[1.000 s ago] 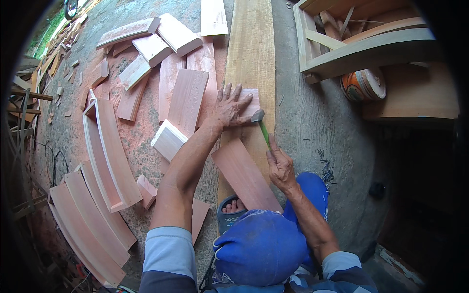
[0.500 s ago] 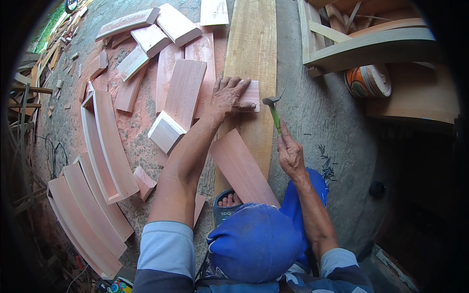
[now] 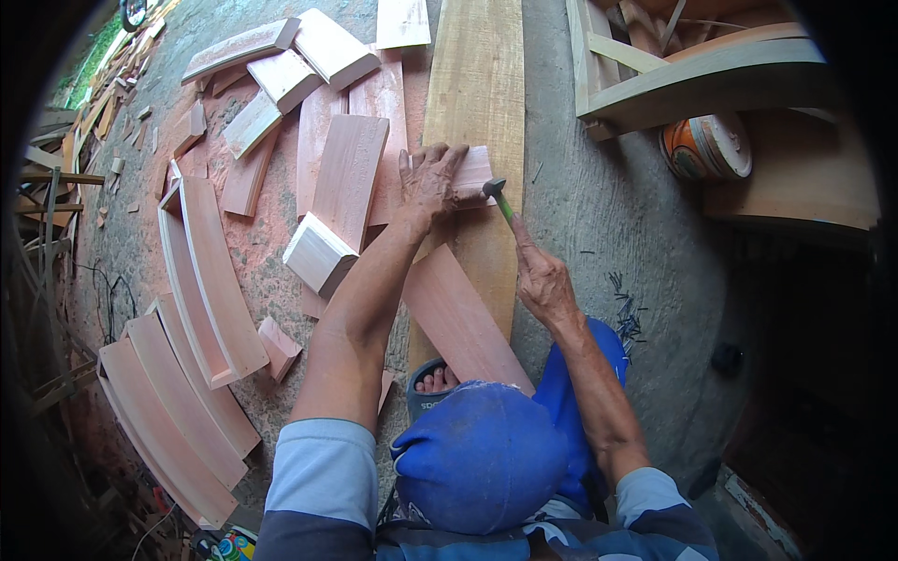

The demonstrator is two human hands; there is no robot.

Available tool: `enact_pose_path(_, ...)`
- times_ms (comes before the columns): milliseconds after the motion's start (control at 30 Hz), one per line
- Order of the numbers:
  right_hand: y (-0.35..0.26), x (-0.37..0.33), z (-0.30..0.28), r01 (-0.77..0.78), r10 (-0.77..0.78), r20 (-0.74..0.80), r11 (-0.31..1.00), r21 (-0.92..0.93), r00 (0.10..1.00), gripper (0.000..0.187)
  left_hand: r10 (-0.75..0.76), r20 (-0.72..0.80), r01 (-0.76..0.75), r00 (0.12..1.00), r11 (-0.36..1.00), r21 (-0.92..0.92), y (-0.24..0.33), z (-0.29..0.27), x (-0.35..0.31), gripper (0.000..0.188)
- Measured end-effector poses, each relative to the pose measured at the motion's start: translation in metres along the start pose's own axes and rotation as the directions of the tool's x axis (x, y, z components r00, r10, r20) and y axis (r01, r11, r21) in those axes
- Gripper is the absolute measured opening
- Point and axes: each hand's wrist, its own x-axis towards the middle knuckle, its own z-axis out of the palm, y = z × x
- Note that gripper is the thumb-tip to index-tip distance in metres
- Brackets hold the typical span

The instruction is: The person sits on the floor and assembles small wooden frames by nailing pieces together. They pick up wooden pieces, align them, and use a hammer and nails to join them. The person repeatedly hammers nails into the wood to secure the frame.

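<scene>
My left hand [image 3: 431, 184] lies with spread fingers on a short pinkish wood piece [image 3: 475, 166], pressing it against a long yellowish board [image 3: 472, 84] on the floor. Its thumb reaches toward the piece's right end. In my right hand [image 3: 545, 285] is a hammer [image 3: 506, 208] with a green handle. The hammer's dark head is at the right end of the wood piece, close to my left thumb. Whether a nail is under the head I cannot tell. A pinkish plank [image 3: 468, 323] lies aslant across the long board, nearer to me.
Loose boards [image 3: 351, 178] are piled left of the long board. Curved wooden assemblies [image 3: 210, 280] lie further left. Several nails [image 3: 625, 313] are scattered on the concrete at right. A wooden frame [image 3: 692, 93] and an orange-and-white bucket [image 3: 706, 147] stand at the far right.
The hammer head has come left, from beside the long board onto the wood piece's right end. My right hand moved slightly left with it. My left hand stays on the piece.
</scene>
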Motion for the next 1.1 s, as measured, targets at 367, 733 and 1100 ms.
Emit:
enact_pose_path(367, -0.013, 0.001, -0.006, -0.09, 0.088, 0.09, 0.996, 0.011, 0.992, 0.07, 0.02, -0.036, -0.019, 0.999, 0.999, 0.03, -0.016, 0.005, -0.01, 0.104)
enact_pose_path(733, -0.012, -0.002, 0.003, -0.593, 0.645, 0.208, 0.465, 0.657, 0.736, 0.061, 0.073, -0.036, -0.07, 0.997, 0.994, 0.083, -0.015, -0.009, -0.006, 0.1)
enact_pose_path(1100, 0.179, -0.088, -0.066, -0.697, 0.823, -0.188, 0.558, 0.45, 0.536, 0.025, 0.248, 0.086, -0.259, 0.965, 0.956, 0.141, -0.01, 0.007, -0.011, 0.079)
